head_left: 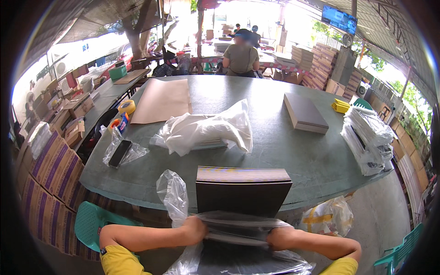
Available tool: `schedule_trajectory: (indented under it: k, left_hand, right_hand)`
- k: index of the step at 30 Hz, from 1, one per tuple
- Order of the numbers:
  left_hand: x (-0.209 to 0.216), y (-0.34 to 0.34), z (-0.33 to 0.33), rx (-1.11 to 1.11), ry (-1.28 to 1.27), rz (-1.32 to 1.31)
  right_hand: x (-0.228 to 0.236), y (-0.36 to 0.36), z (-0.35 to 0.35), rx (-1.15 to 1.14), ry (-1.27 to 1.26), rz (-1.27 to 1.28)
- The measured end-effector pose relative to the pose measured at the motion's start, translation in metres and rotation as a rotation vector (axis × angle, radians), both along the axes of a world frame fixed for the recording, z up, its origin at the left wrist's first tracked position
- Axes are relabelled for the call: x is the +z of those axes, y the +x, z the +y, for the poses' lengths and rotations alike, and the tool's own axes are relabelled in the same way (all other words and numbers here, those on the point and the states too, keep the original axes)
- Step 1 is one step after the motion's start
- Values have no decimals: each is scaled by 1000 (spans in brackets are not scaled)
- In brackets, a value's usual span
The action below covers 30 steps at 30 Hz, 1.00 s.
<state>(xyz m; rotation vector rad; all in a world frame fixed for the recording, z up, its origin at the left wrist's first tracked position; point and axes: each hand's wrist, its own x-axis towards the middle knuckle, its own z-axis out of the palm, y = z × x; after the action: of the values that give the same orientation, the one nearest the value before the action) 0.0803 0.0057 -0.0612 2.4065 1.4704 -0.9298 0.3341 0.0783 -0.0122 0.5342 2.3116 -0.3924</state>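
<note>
A thick stack of black sheets or boards (238, 197) is at the near edge of the table, its layered pale edges facing up and its black face toward me. In front of it, a clear plastic bag (236, 223) is stretched between my two hands. My left hand (194, 230) is closed on the bag's left side, and my right hand (278, 237) grips its right side. Below my hands, more black material (233, 261) shows through the plastic; how it joins the stack above is hidden. A loose flap of the plastic (173, 192) sticks up beside my left hand.
On the green table (270, 146) are a bundle of white plastic bags (208, 128), brown paper (162, 98), a grey-topped stack (305, 112), plastic-wrapped packs (369, 137), a phone (120, 153) and tape rolls (127, 107). Green chairs (89, 224) and cartons (50, 183) flank me. A person (241, 57) sits beyond.
</note>
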Motion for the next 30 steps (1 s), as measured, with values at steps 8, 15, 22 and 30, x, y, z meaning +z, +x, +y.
schedule_trajectory:
  k: [8, 15, 22, 30]
  left_hand:
    - [47, -17, -18, -17, -152, -1183]
    - [63, -64, -5, 829, 1556, -1320]
    - [47, -43, 12, 471, 1382, -1005]
    - [54, -32, 5, 322, 1187, -833]
  right_hand:
    - [45, 20, 38, -820, 526, 1502]
    - [6, -11, 23, -533, 470, 1499]
    - [14, 1, 36, -594, 853, 1472]
    - [-4, 22, 39, -612, 751, 1447]
